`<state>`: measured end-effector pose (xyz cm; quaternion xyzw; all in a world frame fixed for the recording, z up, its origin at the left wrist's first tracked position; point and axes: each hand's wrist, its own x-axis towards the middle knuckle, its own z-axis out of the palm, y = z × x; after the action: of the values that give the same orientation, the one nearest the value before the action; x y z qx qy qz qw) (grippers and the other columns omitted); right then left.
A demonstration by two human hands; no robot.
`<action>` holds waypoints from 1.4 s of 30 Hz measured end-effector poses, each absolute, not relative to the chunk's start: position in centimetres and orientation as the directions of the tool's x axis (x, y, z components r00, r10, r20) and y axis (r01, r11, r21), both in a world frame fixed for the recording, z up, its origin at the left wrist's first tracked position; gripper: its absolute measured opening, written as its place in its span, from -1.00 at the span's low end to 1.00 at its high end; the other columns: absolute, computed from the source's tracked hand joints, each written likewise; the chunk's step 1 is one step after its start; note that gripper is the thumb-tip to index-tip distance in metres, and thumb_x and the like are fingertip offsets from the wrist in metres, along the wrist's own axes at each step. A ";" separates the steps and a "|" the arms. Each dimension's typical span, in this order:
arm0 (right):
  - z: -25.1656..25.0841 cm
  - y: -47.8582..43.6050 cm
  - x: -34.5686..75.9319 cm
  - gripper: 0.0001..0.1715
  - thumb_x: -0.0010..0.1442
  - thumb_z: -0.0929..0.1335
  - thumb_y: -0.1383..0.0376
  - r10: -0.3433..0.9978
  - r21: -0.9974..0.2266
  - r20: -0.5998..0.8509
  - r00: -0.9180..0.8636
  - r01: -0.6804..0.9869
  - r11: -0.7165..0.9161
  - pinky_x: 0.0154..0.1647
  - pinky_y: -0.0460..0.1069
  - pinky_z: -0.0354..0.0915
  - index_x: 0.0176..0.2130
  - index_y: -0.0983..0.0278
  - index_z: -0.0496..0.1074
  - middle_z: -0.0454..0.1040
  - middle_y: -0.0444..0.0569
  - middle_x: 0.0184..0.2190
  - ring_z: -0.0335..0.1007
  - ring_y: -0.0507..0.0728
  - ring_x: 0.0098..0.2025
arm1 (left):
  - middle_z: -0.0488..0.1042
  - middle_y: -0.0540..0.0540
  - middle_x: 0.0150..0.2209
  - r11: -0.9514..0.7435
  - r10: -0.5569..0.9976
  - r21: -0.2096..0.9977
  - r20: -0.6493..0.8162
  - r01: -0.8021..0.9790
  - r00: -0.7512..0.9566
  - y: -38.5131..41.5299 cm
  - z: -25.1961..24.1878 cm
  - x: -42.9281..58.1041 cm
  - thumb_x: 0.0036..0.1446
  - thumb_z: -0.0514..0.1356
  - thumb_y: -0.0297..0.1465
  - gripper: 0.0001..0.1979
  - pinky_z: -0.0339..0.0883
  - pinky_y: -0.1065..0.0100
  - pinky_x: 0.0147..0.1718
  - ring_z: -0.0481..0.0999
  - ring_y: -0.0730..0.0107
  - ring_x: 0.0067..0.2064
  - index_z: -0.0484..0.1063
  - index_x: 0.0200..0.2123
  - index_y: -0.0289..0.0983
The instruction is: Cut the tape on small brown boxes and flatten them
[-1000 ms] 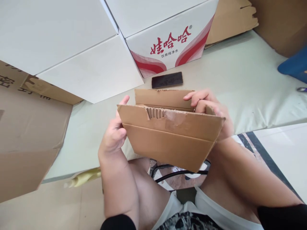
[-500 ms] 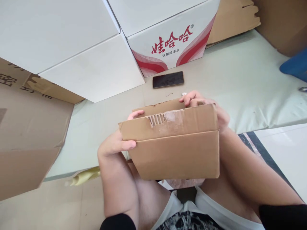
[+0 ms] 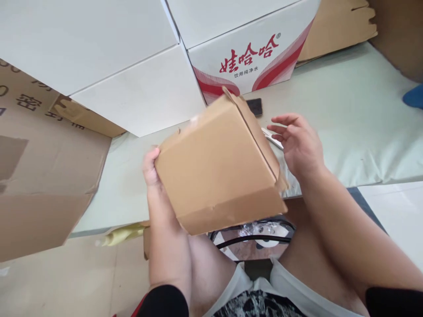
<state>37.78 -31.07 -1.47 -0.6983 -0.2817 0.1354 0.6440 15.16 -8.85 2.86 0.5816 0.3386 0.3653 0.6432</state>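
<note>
A brown cardboard box is tilted in front of me, above my lap, with flaps sticking out at its lower and right edges. My left hand grips its left side; the thumb shows at the edge and the other fingers are hidden behind it. Off the right side of the box, my right hand is raised with bent fingers apart, holding nothing. Between that hand and the box, a thin white item lies on the pale green surface; its kind is unclear.
Stacked white cartons and a carton with red lettering stand behind. A phone lies partly behind the box. Large brown cartons are at left, flat cardboard at back right. Below sits a bin with a black rim.
The box has turned over and tilted, its side now facing me. My right hand has let go and moved off to the right. My left hand has moved up with the box.
</note>
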 end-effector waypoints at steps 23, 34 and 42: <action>-2.0 -30.5 35.7 -0.71 0.36 0.25 0.20 0.266 -0.801 0.553 0.789 0.592 -0.092 0.11 0.24 0.40 0.04 0.12 0.41 0.54 0.05 -0.03 0.51 0.27 0.07 | 0.63 -0.17 -0.18 0.503 0.788 0.835 -0.337 -0.223 0.515 -7.7 1.1 15.5 -0.01 0.34 -0.08 -0.57 0.54 0.17 -0.03 0.63 0.03 -0.01 0.52 -0.19 -0.28; -2.2 -28.9 30.5 -0.68 0.22 0.40 0.17 0.754 -0.443 0.583 0.304 0.896 -0.019 0.26 0.38 0.22 -0.05 0.21 0.52 0.61 0.09 -0.11 0.48 0.40 0.07 | 0.64 -0.21 -0.03 0.386 0.847 0.869 -0.202 -0.309 0.491 -9.4 0.1 17.4 0.03 0.26 -0.07 -0.58 0.48 0.15 0.12 0.53 -0.04 0.20 0.56 -0.17 -0.26; -2.7 -28.9 29.8 -0.86 0.28 0.37 0.32 0.632 -0.344 0.732 0.252 0.939 0.024 -0.17 0.12 0.35 -0.33 0.22 0.54 0.62 0.03 -0.35 0.50 0.23 -0.24 | 0.62 -0.21 0.04 0.396 0.835 0.840 -0.162 -0.371 0.525 -10.7 -0.4 19.2 0.02 0.22 -0.10 -0.60 0.39 0.17 0.23 0.46 0.01 0.28 0.58 -0.20 -0.25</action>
<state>29.79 -28.86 -2.65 -0.6737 -0.5830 -0.1844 0.4150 19.24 -10.71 -0.42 0.3908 0.2969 0.3863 0.7810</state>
